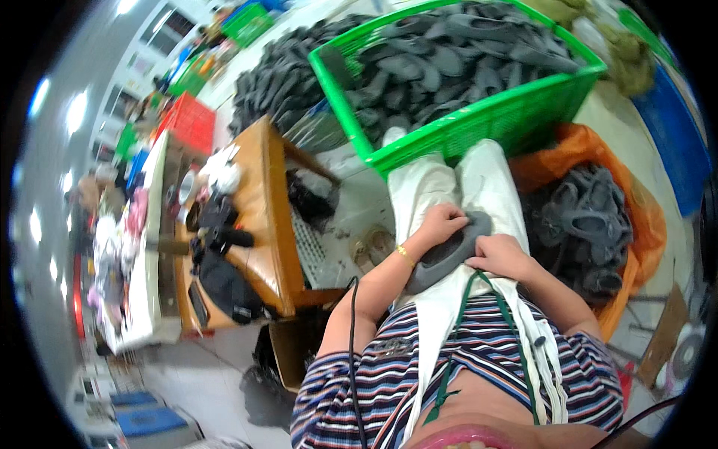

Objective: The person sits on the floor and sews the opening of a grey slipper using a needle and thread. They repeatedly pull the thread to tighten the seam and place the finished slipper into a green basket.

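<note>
A grey moulded shoe (pixel 438 275) lies across my lap, its dark opening turned up. My left hand (pixel 444 223) is closed on the shoe's far edge with bent fingers. On the near right side of it, my right hand (pixel 496 256) pinches the rim between thumb and fingers. Just beyond my knees stands a green plastic crate (pixel 479 129) heaped with more grey shoes (pixel 449 63). To my right an orange sack (pixel 649 251) gapes around several grey shoes (pixel 587 221).
At my left is a wooden table (pixel 258 187) with a black bag (pixel 226 288) on it. A heap of grey shoes (pixel 280 86) lies on the floor behind the crate. A red crate (pixel 187 126) stands farther left, a blue panel (pixel 669 142) far right.
</note>
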A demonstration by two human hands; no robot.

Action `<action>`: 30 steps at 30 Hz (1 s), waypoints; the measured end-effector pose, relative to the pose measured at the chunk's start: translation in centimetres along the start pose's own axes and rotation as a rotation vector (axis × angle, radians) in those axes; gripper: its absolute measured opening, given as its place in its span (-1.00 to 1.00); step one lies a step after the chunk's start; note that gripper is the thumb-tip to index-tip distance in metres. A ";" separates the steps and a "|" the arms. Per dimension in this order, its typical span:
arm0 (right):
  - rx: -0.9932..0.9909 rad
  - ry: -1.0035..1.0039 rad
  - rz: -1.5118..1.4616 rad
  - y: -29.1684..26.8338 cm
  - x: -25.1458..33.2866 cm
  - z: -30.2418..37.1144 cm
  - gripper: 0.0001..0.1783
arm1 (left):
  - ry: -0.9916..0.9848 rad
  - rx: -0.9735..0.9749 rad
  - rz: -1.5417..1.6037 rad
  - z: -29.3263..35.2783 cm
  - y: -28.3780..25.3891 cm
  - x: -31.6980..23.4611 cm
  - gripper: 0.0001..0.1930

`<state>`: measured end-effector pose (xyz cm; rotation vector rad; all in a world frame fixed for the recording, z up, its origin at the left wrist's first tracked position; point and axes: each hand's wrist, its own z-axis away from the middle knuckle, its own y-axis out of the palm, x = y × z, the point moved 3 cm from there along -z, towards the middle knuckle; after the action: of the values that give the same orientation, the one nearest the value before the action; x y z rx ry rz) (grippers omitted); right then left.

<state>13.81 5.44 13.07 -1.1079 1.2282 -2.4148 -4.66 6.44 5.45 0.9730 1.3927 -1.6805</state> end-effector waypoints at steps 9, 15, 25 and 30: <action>0.097 -0.052 -0.311 -0.5 -4.8 1.0 -0.67 | -0.285 0.011 0.265 0.2 0.1 2.3 -0.83; 0.079 0.088 -0.890 -1.0 -6.8 1.5 -0.81 | -0.369 0.000 0.327 -0.1 0.8 3.0 -0.78; -0.141 -0.012 -0.074 -0.9 -3.0 -1.8 -0.63 | -0.446 0.043 0.676 0.9 0.3 1.8 -0.81; -0.319 -0.165 0.054 -0.6 -2.7 -2.5 -0.63 | -0.405 0.066 0.749 0.9 0.2 1.6 -0.84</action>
<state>13.99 8.68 11.18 -1.3092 1.5993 -2.0868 -5.30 5.41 4.03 0.9592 0.5936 -1.2499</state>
